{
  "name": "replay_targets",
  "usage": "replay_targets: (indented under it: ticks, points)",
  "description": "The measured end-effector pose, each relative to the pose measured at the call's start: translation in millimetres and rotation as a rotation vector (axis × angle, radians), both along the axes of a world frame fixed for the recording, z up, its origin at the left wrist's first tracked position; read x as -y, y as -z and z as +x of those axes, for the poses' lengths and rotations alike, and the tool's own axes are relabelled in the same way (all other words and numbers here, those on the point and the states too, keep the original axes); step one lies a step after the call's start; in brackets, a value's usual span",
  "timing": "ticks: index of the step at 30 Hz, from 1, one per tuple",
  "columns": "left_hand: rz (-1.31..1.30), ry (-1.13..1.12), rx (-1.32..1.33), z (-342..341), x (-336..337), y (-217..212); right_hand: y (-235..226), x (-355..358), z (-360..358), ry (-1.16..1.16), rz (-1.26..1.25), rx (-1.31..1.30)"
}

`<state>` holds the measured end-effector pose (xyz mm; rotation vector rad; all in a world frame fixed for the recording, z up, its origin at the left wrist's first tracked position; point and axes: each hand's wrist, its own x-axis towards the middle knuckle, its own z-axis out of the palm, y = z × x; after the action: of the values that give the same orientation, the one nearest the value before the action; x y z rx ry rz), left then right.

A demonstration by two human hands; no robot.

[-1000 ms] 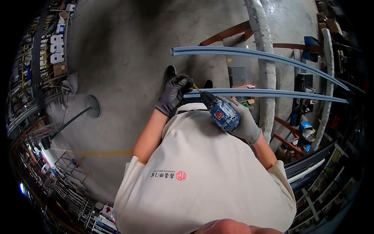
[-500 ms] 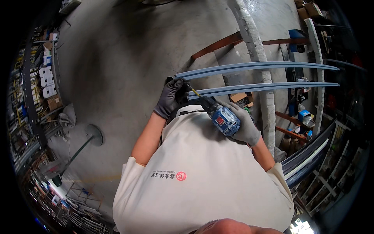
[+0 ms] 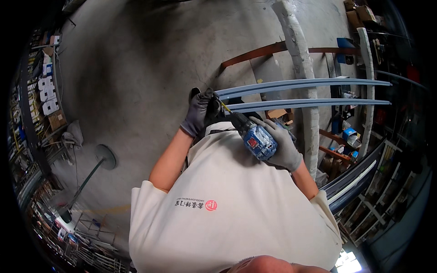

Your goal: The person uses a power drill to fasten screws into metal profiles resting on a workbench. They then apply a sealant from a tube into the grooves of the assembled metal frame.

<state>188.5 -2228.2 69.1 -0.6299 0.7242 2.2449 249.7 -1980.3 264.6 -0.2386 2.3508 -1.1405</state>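
Observation:
My right hand (image 3: pixel 283 146), in a grey glove, grips a blue and black cordless drill (image 3: pixel 258 139). The drill's slim bit with a yellow section (image 3: pixel 224 106) points up and left toward my left hand (image 3: pixel 198 113). That hand is gloved too, its fingers curled together at the bit's tip; whatever they pinch is hidden. Just right of it lie the near ends of two long grey-blue metal profiles, an upper one (image 3: pixel 296 83) and a lower one (image 3: pixel 314 103), running side by side to the right.
A wrapped, pale support beam (image 3: pixel 311 132) passes beneath the profiles, with a second one (image 3: pixel 367 113) farther right. Reddish-brown metal bars (image 3: pixel 255 53) and an open cardboard box (image 3: pixel 278 113) are near them. A round-based stand (image 3: pixel 105 157) is on the floor at left.
The view has shifted a little. The profiles' left ends now appear slightly farther right of my left hand. Both hands and the drill keep nearly the same pose.

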Motion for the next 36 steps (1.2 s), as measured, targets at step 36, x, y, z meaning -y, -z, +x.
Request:
replay_targets:
  ticks: [36]
  points:
    - [-0.629, 0.058, 0.01, 30.2, 18.2, 20.3, 17.1, -8.9, -39.2, -0.08, 0.047, 0.022]
